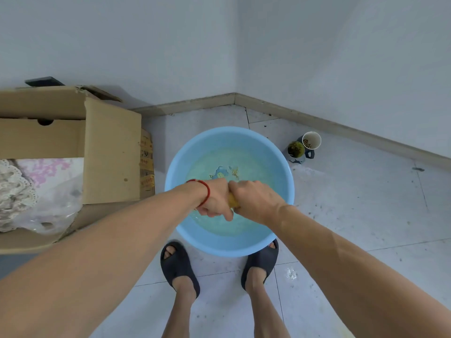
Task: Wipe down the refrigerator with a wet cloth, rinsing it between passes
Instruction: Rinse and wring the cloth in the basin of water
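A round light-blue basin (185, 152) stands on the tiled floor in front of my feet, with shallow water in it. Over its near half, my left hand (214, 198) and my right hand (256, 201) both grip a small yellow cloth (233, 200). The cloth is bunched between the two fists and only a short strip of it shows. My left wrist wears a red string bracelet. The refrigerator is not in view.
A big open cardboard box (109, 152) with fabric and plastic inside sits on the left, close to the basin. Two cups (303, 147) stand on the floor right of the basin near the wall corner. My feet in dark slippers (179, 267) touch the basin's near rim.
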